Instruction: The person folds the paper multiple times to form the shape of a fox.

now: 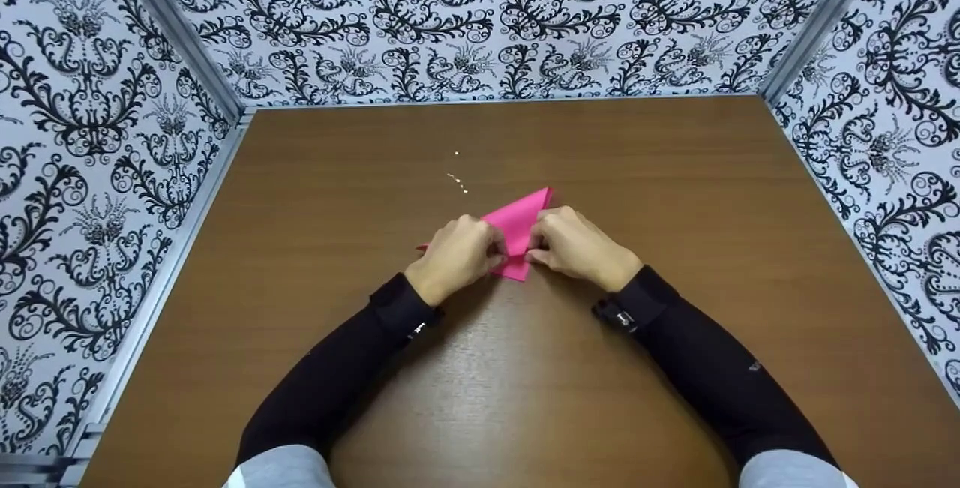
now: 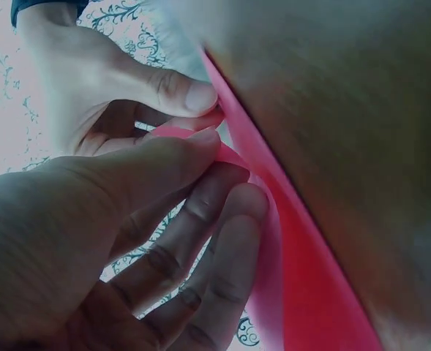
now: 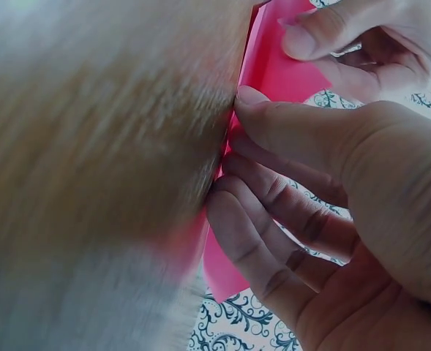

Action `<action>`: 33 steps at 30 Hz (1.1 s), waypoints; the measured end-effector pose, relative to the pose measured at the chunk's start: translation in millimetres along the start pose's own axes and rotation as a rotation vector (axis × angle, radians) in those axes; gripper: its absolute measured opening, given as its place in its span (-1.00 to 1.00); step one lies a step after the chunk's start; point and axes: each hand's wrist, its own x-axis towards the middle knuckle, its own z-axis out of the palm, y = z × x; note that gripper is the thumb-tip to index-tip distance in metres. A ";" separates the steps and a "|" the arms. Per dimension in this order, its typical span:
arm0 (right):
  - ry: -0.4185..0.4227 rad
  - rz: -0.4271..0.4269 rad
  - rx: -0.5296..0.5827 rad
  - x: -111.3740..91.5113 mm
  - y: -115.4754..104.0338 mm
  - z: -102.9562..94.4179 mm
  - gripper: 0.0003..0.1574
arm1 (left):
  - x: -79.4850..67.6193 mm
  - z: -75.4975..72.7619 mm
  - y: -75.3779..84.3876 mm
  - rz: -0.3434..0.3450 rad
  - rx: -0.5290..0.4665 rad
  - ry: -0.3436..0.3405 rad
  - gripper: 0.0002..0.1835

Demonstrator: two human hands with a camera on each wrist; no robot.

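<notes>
A folded sheet of pink paper [image 1: 517, 224] lies on the brown table between both hands. My left hand [image 1: 459, 254] pinches a raised flap of the paper [image 2: 233, 155] between thumb and fingertips, as the left wrist view shows. On the other side, my right hand [image 1: 577, 246] holds the sheet's edge low against the table. In the right wrist view its thumb [image 3: 281, 124] and fingers are bent around the pink edge. Part of the paper is hidden under the left hand, with a small tip showing past it on the left.
Small pale specks [image 1: 457, 182] show on the wooden table [image 1: 345, 166] beyond the hands. Panels with a black-and-white scroll pattern [image 1: 487, 23] stand at the back and both sides, joined by grey metal posts [image 1: 180, 31].
</notes>
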 end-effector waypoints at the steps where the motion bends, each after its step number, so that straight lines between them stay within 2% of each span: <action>1: 0.003 -0.005 -0.001 -0.2 0.3 0.1 -0.76 | 0.0 1.0 0.0 -0.002 0.003 -0.005 -0.95; 4: 0.007 -0.019 -0.006 -0.5 0.4 -0.3 -0.73 | 0.1 3.7 -0.3 -0.004 0.004 -0.018 -0.96; 15: -0.033 -0.007 0.000 -1.9 -0.8 -11.7 -0.90 | 0.7 6.7 1.5 -0.001 -0.006 -0.031 -0.95; 20: -0.013 -0.032 0.029 -0.7 -1.1 -12.9 -0.92 | -0.5 7.6 2.4 -0.004 0.007 -0.037 -0.96; 25: -0.031 -0.047 0.070 0.1 -1.1 -10.0 -0.95 | -1.0 7.5 3.6 -0.007 0.007 -0.036 -0.96; 33: -0.071 -0.042 0.090 -2.2 1.7 -5.6 -0.92 | -3.6 8.1 2.4 0.071 0.016 0.004 -0.89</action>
